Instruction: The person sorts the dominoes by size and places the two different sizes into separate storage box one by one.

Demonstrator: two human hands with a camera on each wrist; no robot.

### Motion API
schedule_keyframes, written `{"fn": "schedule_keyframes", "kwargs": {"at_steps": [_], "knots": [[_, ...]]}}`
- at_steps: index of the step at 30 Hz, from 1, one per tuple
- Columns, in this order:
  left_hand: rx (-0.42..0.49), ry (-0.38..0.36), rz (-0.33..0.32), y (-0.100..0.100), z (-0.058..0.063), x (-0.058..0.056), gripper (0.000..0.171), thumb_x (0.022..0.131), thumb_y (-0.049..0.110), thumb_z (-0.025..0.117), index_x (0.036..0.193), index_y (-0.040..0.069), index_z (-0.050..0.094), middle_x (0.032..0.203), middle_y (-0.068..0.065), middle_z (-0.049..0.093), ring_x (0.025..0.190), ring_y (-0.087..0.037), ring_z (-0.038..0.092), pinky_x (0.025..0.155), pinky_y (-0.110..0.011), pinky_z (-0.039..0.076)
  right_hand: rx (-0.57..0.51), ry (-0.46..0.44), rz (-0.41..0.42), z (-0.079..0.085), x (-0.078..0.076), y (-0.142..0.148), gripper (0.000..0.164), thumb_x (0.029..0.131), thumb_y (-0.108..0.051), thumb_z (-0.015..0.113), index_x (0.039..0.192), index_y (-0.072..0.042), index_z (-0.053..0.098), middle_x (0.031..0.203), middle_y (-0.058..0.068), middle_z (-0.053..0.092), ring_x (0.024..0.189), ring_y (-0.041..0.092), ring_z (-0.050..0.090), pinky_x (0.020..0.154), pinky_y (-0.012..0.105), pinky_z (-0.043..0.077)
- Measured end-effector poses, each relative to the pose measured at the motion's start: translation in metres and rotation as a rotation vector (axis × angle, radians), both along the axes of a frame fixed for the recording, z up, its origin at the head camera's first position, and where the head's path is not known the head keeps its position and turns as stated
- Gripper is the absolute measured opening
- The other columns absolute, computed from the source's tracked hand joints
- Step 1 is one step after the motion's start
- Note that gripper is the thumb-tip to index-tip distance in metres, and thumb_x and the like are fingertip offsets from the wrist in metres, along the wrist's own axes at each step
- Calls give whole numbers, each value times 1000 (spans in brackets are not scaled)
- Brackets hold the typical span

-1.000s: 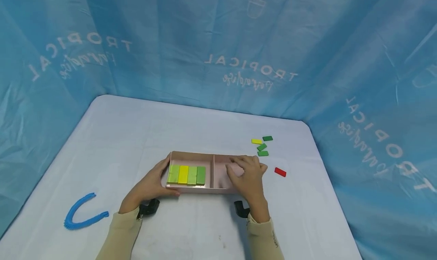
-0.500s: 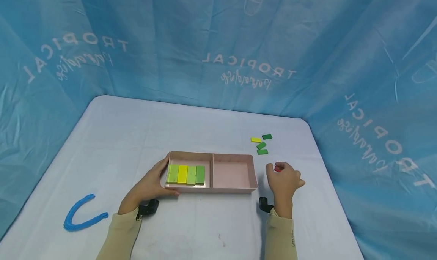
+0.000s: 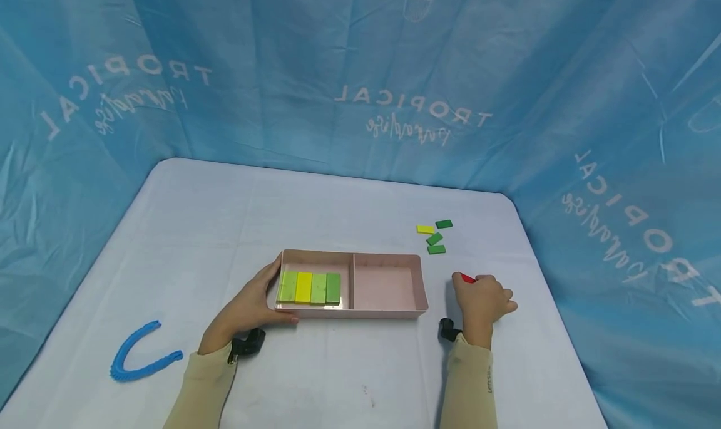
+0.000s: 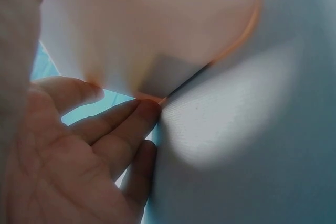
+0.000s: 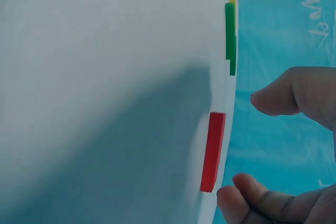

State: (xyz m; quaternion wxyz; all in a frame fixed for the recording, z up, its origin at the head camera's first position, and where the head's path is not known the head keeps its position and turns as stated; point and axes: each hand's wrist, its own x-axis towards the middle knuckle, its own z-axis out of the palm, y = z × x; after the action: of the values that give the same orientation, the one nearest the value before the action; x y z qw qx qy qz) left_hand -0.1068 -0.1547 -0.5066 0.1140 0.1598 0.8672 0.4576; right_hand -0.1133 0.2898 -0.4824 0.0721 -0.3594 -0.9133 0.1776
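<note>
My left hand (image 3: 250, 304) grips the left end of a pink two-compartment box (image 3: 388, 313), thumb along the near side and fingers round the end. In the left wrist view its fingertips press at a corner of the box (image 4: 210, 14). Yellow and green blocks (image 3: 303, 288) stand in a row in the left compartment; the right one holds nothing. Right of the box, my right hand (image 3: 483, 300) reaches over a red block (image 3: 467, 279). In the right wrist view the thumb and fingers are spread on either side of the red block (image 5: 213, 151), apart from it.
Beyond the right hand lie a yellow block (image 3: 425, 229) and several green blocks (image 3: 436, 249) on the white table (image 3: 315, 379). A blue ribbed tube (image 3: 121, 360) bent in a U lies at the left. Blue curtains (image 3: 315, 134) hang behind the table.
My right hand has moved from over the box's right compartment rightward to the red block, its fingers now around it. My left hand has kept its grip on the box.
</note>
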Motion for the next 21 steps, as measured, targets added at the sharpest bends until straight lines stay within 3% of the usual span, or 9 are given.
{"fn": "schedule_keyframes", "kwargs": {"at_steps": [21], "knots": [[-16,-27,18,1,0,1,138,62,45,96,163,9,10,166,-19,20,152,-43,19,119,-62,25,1,-130,-25,-4,-6,9,62,85,-44,66,99,16,59,100,35,57,108,52,44,89,64,32]]}}
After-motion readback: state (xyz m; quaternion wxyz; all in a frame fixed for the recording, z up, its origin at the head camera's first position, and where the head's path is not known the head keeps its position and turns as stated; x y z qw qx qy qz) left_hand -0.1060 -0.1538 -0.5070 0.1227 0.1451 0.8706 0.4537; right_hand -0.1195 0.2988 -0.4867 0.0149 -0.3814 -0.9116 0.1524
